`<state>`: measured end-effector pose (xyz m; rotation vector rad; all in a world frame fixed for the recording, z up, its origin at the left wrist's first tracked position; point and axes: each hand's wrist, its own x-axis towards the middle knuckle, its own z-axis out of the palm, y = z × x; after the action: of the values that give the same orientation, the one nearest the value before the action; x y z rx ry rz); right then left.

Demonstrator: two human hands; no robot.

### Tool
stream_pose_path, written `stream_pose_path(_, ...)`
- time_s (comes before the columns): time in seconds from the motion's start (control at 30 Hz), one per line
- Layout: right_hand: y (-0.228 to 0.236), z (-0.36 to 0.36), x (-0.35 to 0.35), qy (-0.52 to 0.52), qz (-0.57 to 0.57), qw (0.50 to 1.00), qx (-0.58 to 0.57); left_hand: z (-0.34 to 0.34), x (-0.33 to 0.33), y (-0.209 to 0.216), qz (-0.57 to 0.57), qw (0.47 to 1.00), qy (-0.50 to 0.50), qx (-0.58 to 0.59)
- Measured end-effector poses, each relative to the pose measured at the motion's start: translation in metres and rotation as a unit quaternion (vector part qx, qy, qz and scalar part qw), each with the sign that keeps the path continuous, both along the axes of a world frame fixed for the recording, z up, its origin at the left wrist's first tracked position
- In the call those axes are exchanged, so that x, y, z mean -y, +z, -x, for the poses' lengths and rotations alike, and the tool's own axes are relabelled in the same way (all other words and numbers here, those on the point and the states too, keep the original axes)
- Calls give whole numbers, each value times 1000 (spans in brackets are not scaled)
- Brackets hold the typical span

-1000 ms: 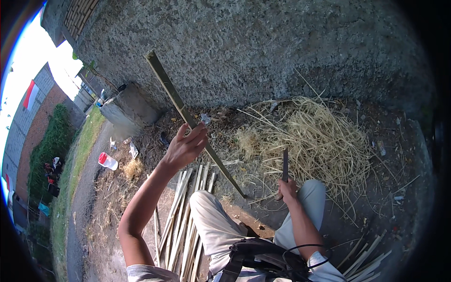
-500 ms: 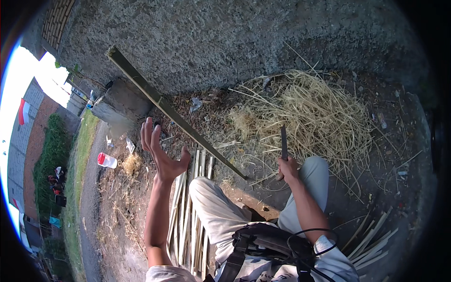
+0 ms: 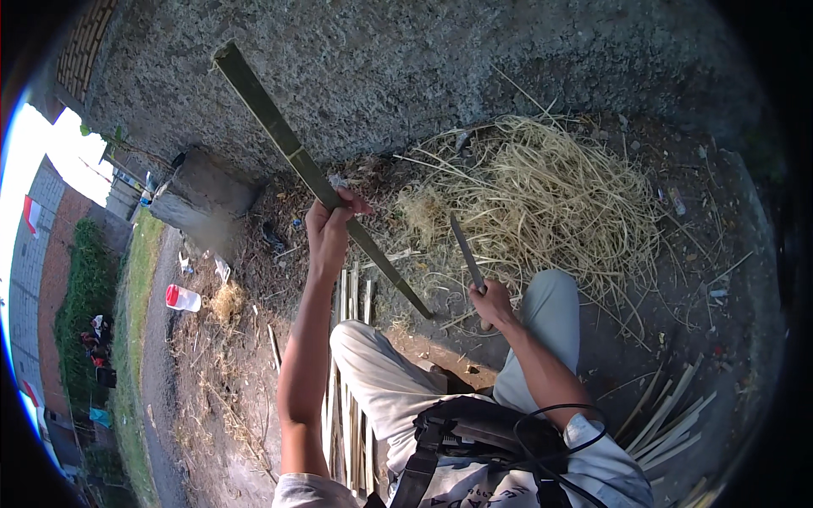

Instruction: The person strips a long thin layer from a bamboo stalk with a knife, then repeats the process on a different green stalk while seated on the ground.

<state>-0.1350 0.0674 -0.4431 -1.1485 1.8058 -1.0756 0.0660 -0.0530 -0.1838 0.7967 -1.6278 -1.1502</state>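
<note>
My left hand (image 3: 332, 227) is closed around the middle of a long green bamboo strip (image 3: 269, 114). The strip slants, its upper end in front of the wall and its lower end down at the ground before my knees. In my right hand (image 3: 493, 305) is a knife (image 3: 464, 248), gripped by its wooden handle, the dark blade pointing up and a little left. The blade is apart from the bamboo strip, to its right. Beyond the knife lies a big heap of pale bamboo shavings (image 3: 567, 195).
Split bamboo strips (image 3: 348, 415) lie beside my left leg, and more pale strips (image 3: 673, 419) lie at the lower right. A rough grey wall (image 3: 406, 76) rises ahead. A red-lidded container (image 3: 183, 298) and a concrete block (image 3: 203, 190) are on the left.
My left hand was open beside the bamboo strip and has now closed on it. The strip's upper end has shifted right and up. The knife has moved left, its blade tilting left.
</note>
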Motion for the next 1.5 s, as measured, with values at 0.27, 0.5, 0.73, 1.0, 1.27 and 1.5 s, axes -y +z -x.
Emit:
stream_pose_path(0.27, -2, 7, 0, -7, 21, 1000, 4, -2, -9, 14, 26, 984, 90, -154)
stream_pose_path(0.5, 2, 3, -2, 15, -10, 1000, 22, -6, -11, -4, 15, 971, 143, -193)
stream_pose_path(0.73, 10, -6, -5, 63, -65, 983, 160, -24, 12, 8, 20, 968, 141, -208)
stream_pose_path(1.0, 74, -60, -13, 147, 138, 979, 37, -16, 4, -1, -31, 965, 113, -236)
stream_pose_path(1.27, 11, -105, 4, 74, 45, 996, 10, 10, -21, -2, 52, 951, 153, -264)
stream_pose_path(1.5, 38, -112, -8, 103, 150, 982, 41, 0, -26, -4, 61, 941, 181, -279)
